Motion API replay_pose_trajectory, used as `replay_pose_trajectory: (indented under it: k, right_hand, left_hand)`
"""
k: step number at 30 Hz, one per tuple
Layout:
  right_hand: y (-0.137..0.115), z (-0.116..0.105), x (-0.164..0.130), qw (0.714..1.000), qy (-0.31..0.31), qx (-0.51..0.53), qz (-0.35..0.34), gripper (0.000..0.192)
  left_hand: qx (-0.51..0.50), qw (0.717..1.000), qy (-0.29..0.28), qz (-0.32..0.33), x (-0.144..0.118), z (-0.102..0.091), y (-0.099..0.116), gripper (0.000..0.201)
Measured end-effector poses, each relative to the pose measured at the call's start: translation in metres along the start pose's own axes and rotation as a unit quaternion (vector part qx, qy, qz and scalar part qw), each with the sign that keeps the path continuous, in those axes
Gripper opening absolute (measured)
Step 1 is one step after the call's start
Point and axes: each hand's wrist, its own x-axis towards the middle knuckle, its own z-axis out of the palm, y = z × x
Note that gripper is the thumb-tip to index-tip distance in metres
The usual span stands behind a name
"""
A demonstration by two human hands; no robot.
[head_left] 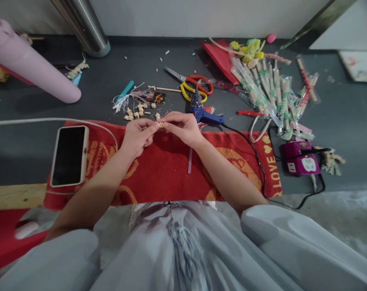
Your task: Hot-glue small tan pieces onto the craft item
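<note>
My left hand and my right hand meet over the far edge of a red towel. Together their fingertips pinch one small beige bead-like piece. Several more beige pieces lie loose on the dark floor just beyond my hands, beside a white tassel. A blue glue gun lies close to my right hand. A clear glue stick rests on the towel below my right wrist.
A phone lies on the towel's left end, with a white cable. Yellow and red scissors, packets of sticks, a purple power strip, a pink roll and a metal post surround the spot.
</note>
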Motion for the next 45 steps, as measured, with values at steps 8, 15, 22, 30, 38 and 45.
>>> replay_pose_trajectory:
  k: [8,15,22,30,38,45]
  right_hand:
    - [0.0049,0.0030,0.0014,0.997,0.023,0.060,0.043,0.042]
    - [0.0039,0.0024,0.0022,0.998,0.025,0.050,0.036,0.039]
    - [0.0038,-0.0001,0.0023,1.000,0.017,0.021,-0.014,0.031]
    - [0.0070,0.0013,0.0017,0.999,0.015,-0.005,-0.042,0.028]
    - [0.0034,0.0017,0.0017,0.996,0.010,-0.074,-0.058,0.035]
    - [-0.0012,0.0059,-0.0007,0.977,0.029,-0.184,-0.106,0.023]
  left_hand:
    - [-0.039,0.999,-0.028,0.009,-0.0005,-0.0011,0.0018,0.024]
    - [-0.056,0.998,-0.034,0.020,0.0008,-0.0020,0.0014,0.037]
    - [-0.068,0.997,-0.029,0.028,0.0024,-0.0041,-0.0026,0.042]
    - [-0.076,0.996,-0.035,0.016,0.0025,-0.0044,-0.0023,0.042]
    - [-0.069,0.997,-0.037,0.009,0.0033,-0.0049,-0.0034,0.043]
    - [-0.024,0.999,-0.043,0.001,0.0030,-0.0036,-0.0032,0.032]
